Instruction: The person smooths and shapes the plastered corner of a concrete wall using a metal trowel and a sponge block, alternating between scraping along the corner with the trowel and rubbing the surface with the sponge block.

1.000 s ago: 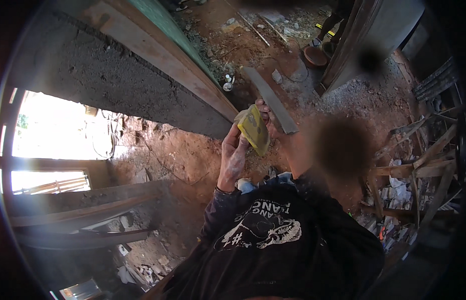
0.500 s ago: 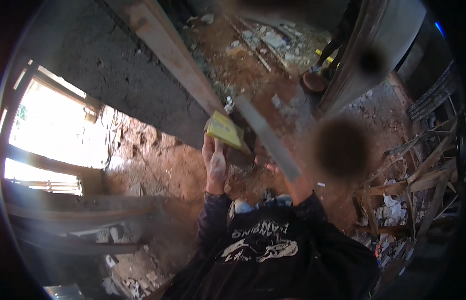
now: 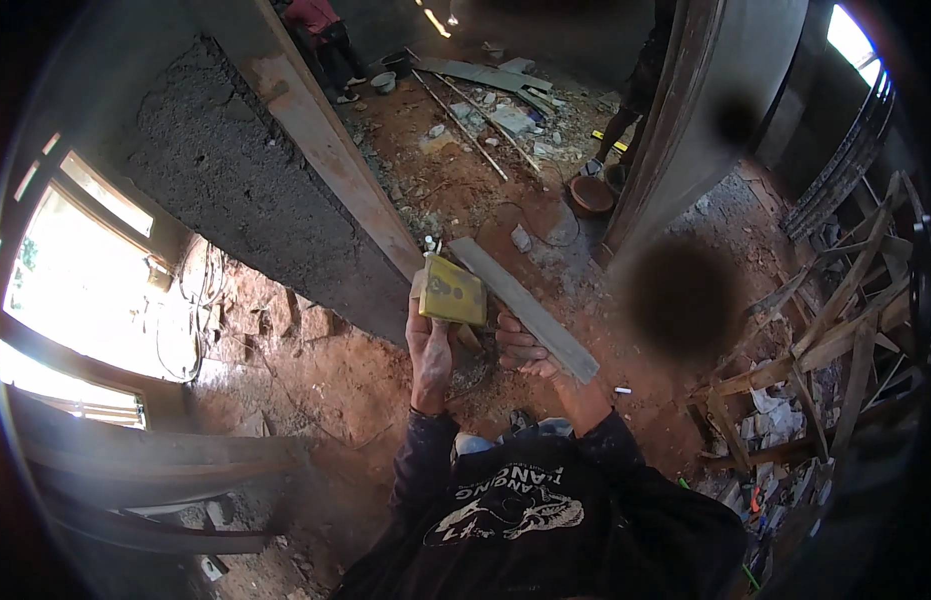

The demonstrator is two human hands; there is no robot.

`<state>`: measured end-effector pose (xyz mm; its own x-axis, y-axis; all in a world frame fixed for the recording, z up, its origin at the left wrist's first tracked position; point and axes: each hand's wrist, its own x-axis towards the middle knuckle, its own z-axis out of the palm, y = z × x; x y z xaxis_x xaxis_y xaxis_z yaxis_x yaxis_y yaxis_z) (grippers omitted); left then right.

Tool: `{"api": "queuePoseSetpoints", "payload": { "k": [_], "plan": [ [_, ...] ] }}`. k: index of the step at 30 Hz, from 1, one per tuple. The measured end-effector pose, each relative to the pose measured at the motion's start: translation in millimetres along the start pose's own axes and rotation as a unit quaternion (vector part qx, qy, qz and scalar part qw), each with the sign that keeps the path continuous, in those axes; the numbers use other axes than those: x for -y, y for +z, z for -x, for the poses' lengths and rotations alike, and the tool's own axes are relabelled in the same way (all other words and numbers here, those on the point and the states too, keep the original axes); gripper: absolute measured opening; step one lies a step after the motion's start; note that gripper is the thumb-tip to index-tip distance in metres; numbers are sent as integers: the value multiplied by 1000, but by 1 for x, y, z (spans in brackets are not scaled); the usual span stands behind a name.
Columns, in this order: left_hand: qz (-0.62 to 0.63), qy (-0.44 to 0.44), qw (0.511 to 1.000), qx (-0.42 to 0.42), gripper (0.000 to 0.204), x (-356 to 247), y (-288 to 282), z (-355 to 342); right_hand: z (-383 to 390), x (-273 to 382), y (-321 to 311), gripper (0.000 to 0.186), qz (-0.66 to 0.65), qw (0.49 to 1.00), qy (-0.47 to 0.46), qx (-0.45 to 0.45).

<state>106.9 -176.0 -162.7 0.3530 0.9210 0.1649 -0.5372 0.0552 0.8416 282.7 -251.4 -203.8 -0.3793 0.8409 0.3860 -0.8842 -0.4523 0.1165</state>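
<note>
My left hand (image 3: 431, 352) is closed around a yellow flat block (image 3: 453, 292) with grey smears on its face. A tan edge shows behind the block, but I cannot make out what it belongs to. My right hand (image 3: 522, 346) grips a long, narrow grey strip of board (image 3: 525, 308) near its lower end, fingers curled under its left edge. The strip slants from upper left to lower right, its upper end close beside the block. Both hands are held in front of my body, above the reddish floor.
A rough grey plastered wall (image 3: 275, 190) with a wooden door frame (image 3: 335, 150) stands to the left. Another frame (image 3: 657, 130) rises at right. Beyond lie rubble, long poles (image 3: 465, 125) and a brown basin (image 3: 591, 196). Two people are farther off. Scrap timber (image 3: 835, 350) is piled at right.
The yellow block has turned so its face shows more fully. The grey strip has tilted flatter, and the right-hand fingers show more clearly. The view has shifted, revealing more of the far room.
</note>
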Motion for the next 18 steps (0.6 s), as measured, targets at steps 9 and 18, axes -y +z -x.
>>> {"api": "queuePoseSetpoints", "payload": {
  "k": [9, 18],
  "plan": [
    [-46, -17, 998, -28, 40, -14, 8, -1, -1, 9, 3, 38, 50, 999, 16, -11],
    [-61, 16, 995, 83, 57, -21, 7, 2, -8, 7, 13, 49, 82, 997, 11, 13]
  ]
}}
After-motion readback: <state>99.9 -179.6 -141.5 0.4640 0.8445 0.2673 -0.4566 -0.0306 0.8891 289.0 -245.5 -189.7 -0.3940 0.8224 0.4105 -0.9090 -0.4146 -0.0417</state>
